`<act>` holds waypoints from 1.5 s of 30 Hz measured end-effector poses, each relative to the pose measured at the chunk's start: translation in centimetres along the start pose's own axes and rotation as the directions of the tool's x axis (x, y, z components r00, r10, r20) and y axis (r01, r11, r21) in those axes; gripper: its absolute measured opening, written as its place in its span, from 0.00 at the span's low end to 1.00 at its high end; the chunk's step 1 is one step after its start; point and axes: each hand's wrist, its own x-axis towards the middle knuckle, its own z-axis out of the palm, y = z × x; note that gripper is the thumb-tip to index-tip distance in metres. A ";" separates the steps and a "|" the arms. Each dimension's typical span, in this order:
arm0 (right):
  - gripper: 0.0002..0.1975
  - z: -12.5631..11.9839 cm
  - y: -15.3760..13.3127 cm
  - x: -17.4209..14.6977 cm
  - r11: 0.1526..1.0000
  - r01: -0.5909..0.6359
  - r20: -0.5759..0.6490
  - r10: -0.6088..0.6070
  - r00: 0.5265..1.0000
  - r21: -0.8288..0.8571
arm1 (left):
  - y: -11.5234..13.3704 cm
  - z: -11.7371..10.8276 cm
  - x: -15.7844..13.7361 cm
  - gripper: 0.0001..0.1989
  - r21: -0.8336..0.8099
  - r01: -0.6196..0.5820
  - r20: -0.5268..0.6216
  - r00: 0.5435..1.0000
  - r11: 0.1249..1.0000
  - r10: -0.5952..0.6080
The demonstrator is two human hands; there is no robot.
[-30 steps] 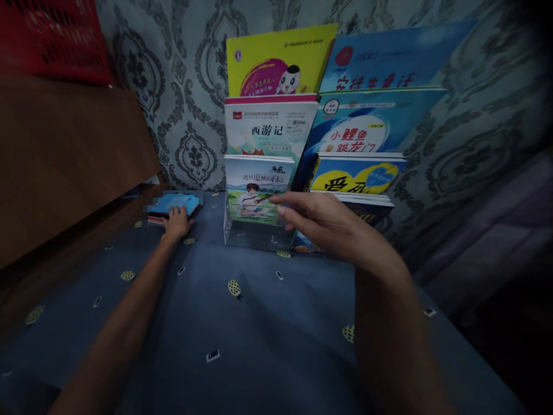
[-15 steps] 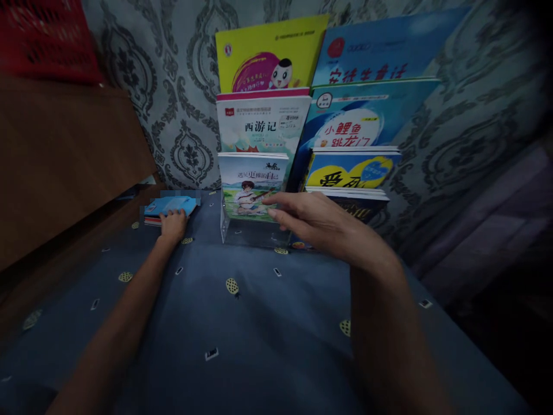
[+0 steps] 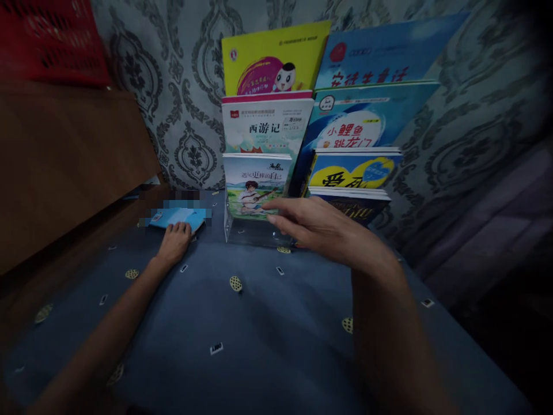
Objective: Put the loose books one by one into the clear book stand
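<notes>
My left hand (image 3: pixel 175 239) has its fingers over the near edge of a light blue book (image 3: pixel 179 216) low at the left; the thumb is hidden. My right hand (image 3: pixel 322 227) is open, index finger and thumb stretched apart, in front of a clear plastic stand (image 3: pixel 248 230). Its fingertips are at the lower cover of a book with a guitar player (image 3: pixel 254 187); whether they touch it I cannot tell. Behind that stand a white and green book (image 3: pixel 265 124) and a yellow book (image 3: pixel 274 52), in the left column of the rack.
On the right, a blue book (image 3: pixel 389 49), a teal book (image 3: pixel 371 112), a yellow-and-blue book (image 3: pixel 354 168) and a dark book (image 3: pixel 358 207) stand in tiers. A wooden cabinet (image 3: pixel 73 173) with a red basket (image 3: pixel 60 46) borders the left. Patterned blue cloth (image 3: pixel 268 323) covers the surface.
My left hand and the blue book have shifted toward me and slightly right. The red-edged layers under the book no longer show. My right hand stays nearly in place.
</notes>
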 end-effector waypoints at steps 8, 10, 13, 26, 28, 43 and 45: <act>0.16 0.4 -2.0 0.6 0.998 -0.019 0.148 0.027 0.989 -0.056 | 1.6 -0.5 -3.4 0.16 -0.027 -0.194 -0.012 0.981 0.981 0.194; 0.16 0.4 -2.2 0.5 0.998 -0.013 0.157 0.023 0.987 -0.066 | 1.9 -0.7 -4.1 0.16 -0.033 -0.215 -0.005 0.977 0.976 0.214; 0.17 0.2 -2.1 0.2 0.998 -0.011 0.147 0.021 0.989 -0.065 | 2.1 -1.0 -5.2 0.16 -0.028 -0.225 0.006 0.974 0.974 0.225; 0.11 10.5 -3.6 -2.1 0.989 0.134 0.242 -0.114 0.963 -0.065 | 3.9 -1.4 -13.2 0.14 0.003 -0.432 -0.262 0.870 0.902 0.418; 0.13 13.1 -3.8 -2.9 0.987 0.156 0.182 -0.158 0.970 0.028 | 5.6 -1.9 -14.1 0.14 0.000 -0.482 -0.322 0.829 0.876 0.457; 0.22 16.7 1.6 -8.8 0.981 -0.061 0.118 0.039 0.992 0.185 | 15.7 -7.5 -13.6 0.13 -0.343 -0.763 -0.516 0.641 0.548 0.568; 0.22 17.2 1.8 -8.8 0.984 -0.044 0.110 0.025 0.994 0.173 | 14.4 -6.6 -12.6 0.17 -0.371 -0.751 -0.528 0.655 0.547 0.541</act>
